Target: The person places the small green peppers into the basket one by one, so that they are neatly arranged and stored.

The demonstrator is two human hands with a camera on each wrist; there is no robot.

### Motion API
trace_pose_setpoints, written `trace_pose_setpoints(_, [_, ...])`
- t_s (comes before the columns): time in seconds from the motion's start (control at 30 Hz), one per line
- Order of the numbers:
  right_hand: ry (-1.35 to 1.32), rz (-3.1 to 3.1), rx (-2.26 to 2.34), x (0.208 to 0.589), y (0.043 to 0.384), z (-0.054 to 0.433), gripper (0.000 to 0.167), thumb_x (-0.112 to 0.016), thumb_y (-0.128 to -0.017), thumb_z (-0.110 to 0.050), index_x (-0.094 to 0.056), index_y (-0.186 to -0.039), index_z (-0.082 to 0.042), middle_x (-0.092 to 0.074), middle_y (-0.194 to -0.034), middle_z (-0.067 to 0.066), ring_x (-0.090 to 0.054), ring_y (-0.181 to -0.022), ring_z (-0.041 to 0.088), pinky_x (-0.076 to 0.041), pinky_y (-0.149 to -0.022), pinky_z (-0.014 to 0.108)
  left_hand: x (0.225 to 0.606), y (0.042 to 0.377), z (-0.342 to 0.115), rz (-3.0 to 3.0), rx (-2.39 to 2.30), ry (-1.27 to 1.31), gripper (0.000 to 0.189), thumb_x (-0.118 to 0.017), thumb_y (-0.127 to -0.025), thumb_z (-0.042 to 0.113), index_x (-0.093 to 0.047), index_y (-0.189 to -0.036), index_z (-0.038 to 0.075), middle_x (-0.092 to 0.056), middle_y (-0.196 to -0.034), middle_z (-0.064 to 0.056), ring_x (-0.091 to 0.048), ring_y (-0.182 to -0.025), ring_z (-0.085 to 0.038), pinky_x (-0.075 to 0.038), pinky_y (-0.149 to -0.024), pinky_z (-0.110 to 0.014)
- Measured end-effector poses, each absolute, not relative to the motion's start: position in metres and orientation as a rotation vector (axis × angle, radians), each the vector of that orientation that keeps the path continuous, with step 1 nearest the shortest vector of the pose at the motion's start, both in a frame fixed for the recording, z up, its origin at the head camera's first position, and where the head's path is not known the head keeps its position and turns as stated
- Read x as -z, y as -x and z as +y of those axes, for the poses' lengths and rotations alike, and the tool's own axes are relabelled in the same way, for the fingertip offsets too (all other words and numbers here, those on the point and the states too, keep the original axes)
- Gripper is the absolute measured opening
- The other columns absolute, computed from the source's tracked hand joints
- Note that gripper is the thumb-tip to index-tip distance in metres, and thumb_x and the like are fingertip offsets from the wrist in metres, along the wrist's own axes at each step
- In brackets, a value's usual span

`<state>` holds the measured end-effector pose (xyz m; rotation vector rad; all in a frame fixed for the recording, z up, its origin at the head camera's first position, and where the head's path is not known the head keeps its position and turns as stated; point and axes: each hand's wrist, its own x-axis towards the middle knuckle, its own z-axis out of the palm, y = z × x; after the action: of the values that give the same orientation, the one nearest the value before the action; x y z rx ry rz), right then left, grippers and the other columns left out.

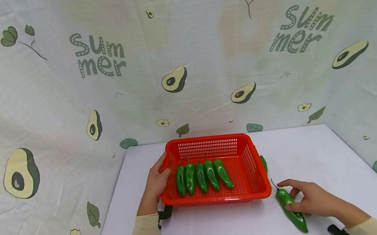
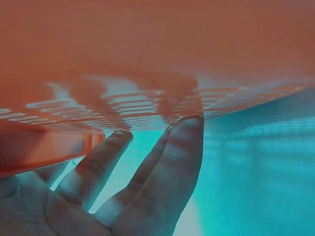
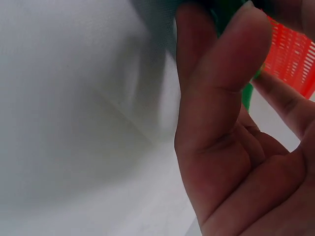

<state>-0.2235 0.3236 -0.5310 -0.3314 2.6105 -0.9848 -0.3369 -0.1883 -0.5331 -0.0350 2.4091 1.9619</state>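
A red plastic basket point(image 1: 249, 195) stands on the table with several green chili peppers point(image 1: 201, 177) in a row on its left half, stems toward the back. My left hand point(image 1: 156, 182) holds the basket's left side, thumb over the rim; in the left wrist view its fingers point(image 2: 167, 167) reach under the slotted wall. To the right of the basket, my right hand point(image 1: 314, 200) pinches another green chili pepper point(image 1: 298, 221) between thumb and fingers, its stem pointing up toward the basket. In the right wrist view the curled fingers point(image 3: 216, 108) hide most of this pepper.
One more green pepper point(image 1: 264, 163) shows just behind the basket's right wall, partly hidden by it. The white table point(image 1: 220, 234) is bordered at the back and sides by a cloth point(image 1: 200, 50) printed with avocados and leaves.
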Motion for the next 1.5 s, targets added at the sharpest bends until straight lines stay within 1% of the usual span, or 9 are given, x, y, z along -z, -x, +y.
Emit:
trace_pose_setpoints(0.37, [0.262, 2.638, 0.987, 0.528, 0.223, 0.324, 0.065, -0.088, -0.085, -0.029, -0.06, -0.142, -0.013, -0.063, -0.098, 0.006, -0.065, -0.065, 0.018, -0.056, -0.057, 0.03, 0.534, 0.337, -0.188, 2.424, -1.956, 0.028, 0.068, -0.054, -0.1, 0.013, -0.042, -0.163, 0.037, -0.05, -0.157, -0.009, -0.061, -0.116, -0.032, -0.059, -0.094, -0.052])
trace_pose_setpoints(0.53, [0.237, 2.638, 0.987, 0.527, 0.224, 0.327, 0.064, -0.088, -0.085, -0.031, -0.06, -0.141, -0.014, -0.066, -0.105, 0.009, -0.065, -0.07, 0.019, -0.056, -0.059, 0.03, 0.534, 0.337, -0.188, 2.411, -1.959, 0.046, 0.068, -0.055, -0.101, 0.014, -0.042, -0.163, 0.038, -0.05, -0.157, -0.008, -0.06, -0.118, -0.033, -0.059, -0.094, -0.05])
trace_pose_setpoints(0.67, [0.222, 2.632, 1.008, 0.525, 0.226, 0.329, 0.065, -0.088, -0.085, -0.031, -0.059, -0.14, -0.013, -0.069, -0.112, 0.013, -0.067, -0.073, 0.022, -0.058, -0.062, 0.031, 0.534, 0.337, -0.187, 2.414, -1.967, 0.027, 0.068, -0.054, -0.1, 0.014, -0.041, -0.163, 0.036, -0.05, -0.157, -0.01, -0.061, -0.117, -0.032, -0.059, -0.093, -0.05])
trace_pose_setpoints(0.8, [0.199, 2.626, 1.021, 0.52, 0.23, 0.331, 0.064, -0.089, -0.084, -0.032, -0.059, -0.138, -0.014, -0.071, -0.112, 0.012, -0.068, -0.075, 0.023, -0.058, -0.065, 0.033, 0.535, 0.337, -0.188, 2.409, -1.976, 0.025, 0.068, -0.055, -0.1, 0.014, -0.042, -0.163, 0.037, -0.05, -0.157, -0.009, -0.061, -0.118, -0.033, -0.06, -0.093, -0.05])
trace_pose_setpoints(0.97, [0.141, 2.617, 1.055, 0.51, 0.236, 0.332, 0.064, -0.09, -0.083, -0.031, -0.057, -0.136, -0.015, -0.07, -0.112, 0.013, -0.069, -0.075, 0.025, -0.059, -0.065, 0.037, 0.536, 0.337, -0.189, 2.387, -1.991, 0.029, 0.069, -0.055, -0.1, 0.014, -0.042, -0.163, 0.039, -0.051, -0.156, -0.009, -0.062, -0.118, -0.035, -0.059, -0.092, -0.051])
trace_pose_setpoints(1.13, [0.137, 2.603, 1.091, 0.495, 0.247, 0.335, 0.066, -0.089, -0.085, -0.03, -0.053, -0.138, -0.014, -0.068, -0.116, 0.016, -0.069, -0.075, 0.025, -0.059, -0.065, 0.039, 0.536, 0.336, -0.19, 2.405, -1.975, 0.037, 0.069, -0.055, -0.1, 0.014, -0.041, -0.163, 0.037, -0.05, -0.158, -0.01, -0.06, -0.12, -0.034, -0.059, -0.094, -0.049])
trace_pose_setpoints(1.27, [0.142, 2.62, 1.096, 0.487, 0.256, 0.336, 0.069, -0.09, -0.084, -0.03, -0.051, -0.14, -0.015, -0.067, -0.12, 0.017, -0.069, -0.077, 0.024, -0.058, -0.062, 0.04, 0.536, 0.336, -0.191, 2.414, -1.976, 0.044, 0.068, -0.055, -0.1, 0.014, -0.041, -0.163, 0.037, -0.051, -0.157, -0.009, -0.061, -0.118, -0.033, -0.06, -0.093, -0.047])
trace_pose_setpoints(1.37, [0.132, 2.625, 1.1, 0.484, 0.259, 0.336, 0.075, -0.09, -0.084, -0.031, -0.049, -0.145, -0.016, -0.066, -0.122, 0.018, -0.069, -0.078, 0.025, -0.056, -0.058, 0.041, 0.536, 0.336, -0.19, 2.411, -1.977, 0.05, 0.068, -0.055, -0.101, 0.014, -0.042, -0.163, 0.037, -0.052, -0.156, -0.01, -0.061, -0.117, -0.033, -0.06, -0.092, -0.049])
trace_pose_setpoints(1.5, [0.118, 2.643, 1.084, 0.478, 0.265, 0.335, 0.081, -0.089, -0.084, -0.034, -0.048, -0.152, -0.018, -0.065, -0.124, 0.018, -0.067, -0.081, 0.025, -0.057, -0.056, 0.04, 0.536, 0.338, -0.189, 2.4, -1.977, 0.041, 0.068, -0.055, -0.101, 0.014, -0.041, -0.163, 0.037, -0.051, -0.157, -0.009, -0.06, -0.119, -0.032, -0.059, -0.095, -0.049])
